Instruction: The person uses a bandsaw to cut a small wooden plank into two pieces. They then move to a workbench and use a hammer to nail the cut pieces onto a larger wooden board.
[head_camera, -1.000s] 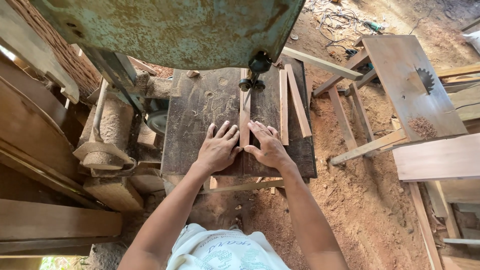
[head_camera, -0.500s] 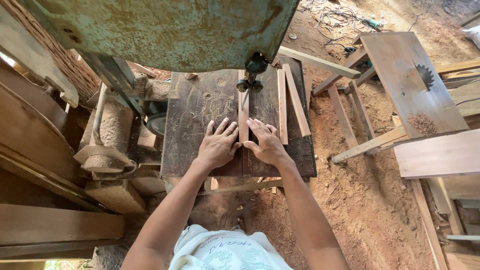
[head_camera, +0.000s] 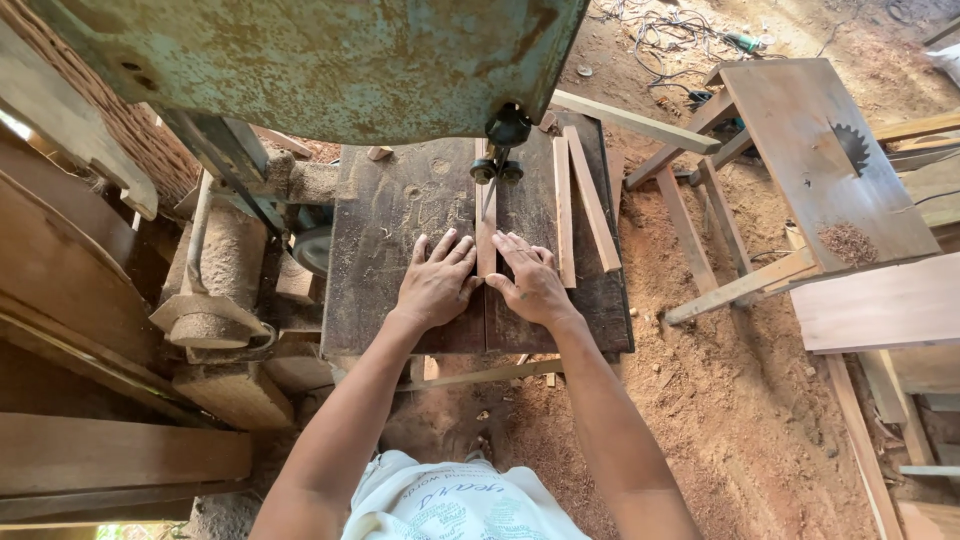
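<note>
Left hand (head_camera: 436, 285) & right hand (head_camera: 532, 282), fingers flat, gripping nothing, are pressing narrow wood strip (head_camera: 485, 235) on tabletop (head_camera: 400, 220) toward saw blade guide (head_camera: 497, 165); two strips (head_camera: 578, 205) lying done alongside, cut looking partway.

a rusty green-painted machine housing (head_camera: 320, 50) fills the top of the view. to the right, a wooden table with a round saw blade (head_camera: 852, 148) set in its top stands on reddish sawdust ground (head_camera: 740, 400). a tangle of cables (head_camera: 665, 30) lies beyond it. pale planks (head_camera: 880, 305) sit at the right edge, dark boards (head_camera: 110, 455) at lower left.
</note>
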